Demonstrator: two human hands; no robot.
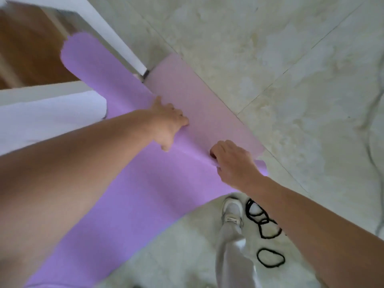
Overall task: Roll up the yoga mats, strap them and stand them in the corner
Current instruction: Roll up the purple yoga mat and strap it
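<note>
Nearest the camera, a grey trouser leg and a pale sneaker (232, 210) stand on the marbled floor (291, 69), and just to its right lie several black elastic loops (263, 220), some overlapping in a small chain and one (270, 257) apart from the rest, closer in. Two bare forearms reach forward from the lower corners of the view. The right hand (232, 161) sits at the right edge of the purple yoga mat (128, 183); its fingers (214, 153) are curled down and tucked around the mat's folded edge, gripping it there. Further out, the left hand (168, 123) lies across the same fold line, its fingers (182, 119) bent and closed over the turned-up lip of the mat, thumb spread toward the far side. The mat lies flat on the floor, running diagonally from the lower left up toward the hands; at the hands its end is folded back, showing a paler pinkish underside (187, 88) that lies flat against the floor beyond the fingers. A crease runs between the two hands. Beyond the fold, another stretch of purple mat (87, 59) extends toward the upper left, passing under a white frame (116, 38), behind which a brown wooden surface (27, 53) shows, blurred.
</note>
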